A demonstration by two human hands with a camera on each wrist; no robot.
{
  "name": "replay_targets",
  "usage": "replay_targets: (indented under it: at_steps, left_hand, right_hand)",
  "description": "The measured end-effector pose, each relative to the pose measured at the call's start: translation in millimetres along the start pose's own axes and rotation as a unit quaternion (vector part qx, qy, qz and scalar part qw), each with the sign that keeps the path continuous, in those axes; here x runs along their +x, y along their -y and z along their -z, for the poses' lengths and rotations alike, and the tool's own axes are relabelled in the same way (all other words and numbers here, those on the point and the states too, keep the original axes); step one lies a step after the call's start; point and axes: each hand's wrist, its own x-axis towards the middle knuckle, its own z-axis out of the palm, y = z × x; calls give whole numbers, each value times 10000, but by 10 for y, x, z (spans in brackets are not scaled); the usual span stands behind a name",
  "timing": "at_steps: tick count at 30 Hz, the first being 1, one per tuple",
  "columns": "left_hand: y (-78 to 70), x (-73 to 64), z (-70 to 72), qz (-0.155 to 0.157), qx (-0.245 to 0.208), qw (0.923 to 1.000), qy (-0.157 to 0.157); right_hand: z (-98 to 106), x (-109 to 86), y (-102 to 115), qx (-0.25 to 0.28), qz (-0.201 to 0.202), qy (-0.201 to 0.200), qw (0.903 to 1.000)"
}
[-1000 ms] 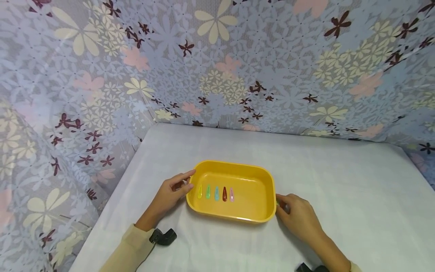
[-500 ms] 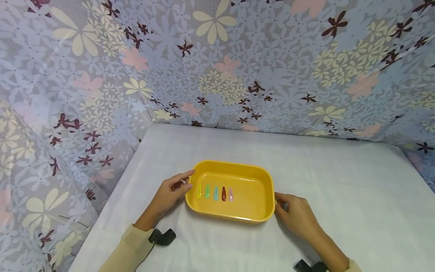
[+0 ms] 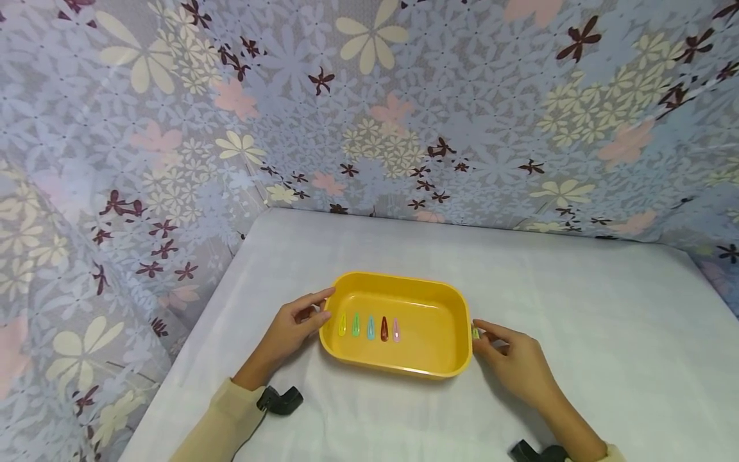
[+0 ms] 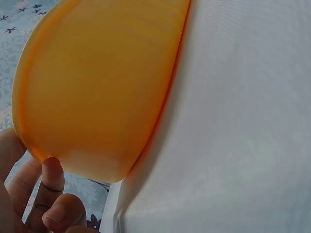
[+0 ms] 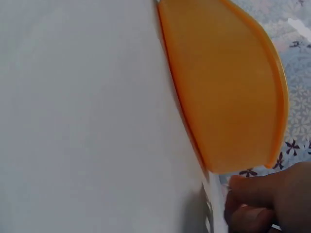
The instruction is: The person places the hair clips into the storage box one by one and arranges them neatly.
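A yellow tray (image 3: 398,369) lies on the white-covered table. Inside, in a row toward its left side, are several snap hair clips: yellow (image 3: 342,325), green (image 3: 355,326), blue (image 3: 371,327), dark red (image 3: 384,328) and pink (image 3: 396,330). My left hand (image 3: 296,324) holds the tray's left end, fingers and thumb at the rim. Just off the tray's right end, my right hand (image 3: 514,359) pinches a small yellow-green clip (image 3: 476,333) between thumb and index finger. Most of that clip is hidden. In the right wrist view the fingers are partly cut off by the frame.
White cloth (image 3: 606,308) covers the table on all sides of the tray. Flower-patterned fabric (image 3: 369,128) hangs behind the table and along its left side. A black wrist camera (image 3: 280,400) is on the left wrist, another (image 3: 537,452) on the right.
My right hand has shifted slightly away from the tray's right end, and more of the yellow-green clip shows between its fingertips. The left hand, tray and clips inside stay put.
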Motion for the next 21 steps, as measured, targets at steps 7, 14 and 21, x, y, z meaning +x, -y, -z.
replay_targets:
  at_steps: [7,14,21]
  left_hand:
    - [1,6,-3,40,-17,10000,-15]
    - [4,9,0,9,-7,10000,-7]
    - [17,8,8,-12,-1,10000,15]
  right_hand:
    - [116,15,-18,374,-350,-303,9982]
    - [224,-2,31,1097,-482,-512,9915]
    - [269,-26,223,1577,-411,-497,9854]
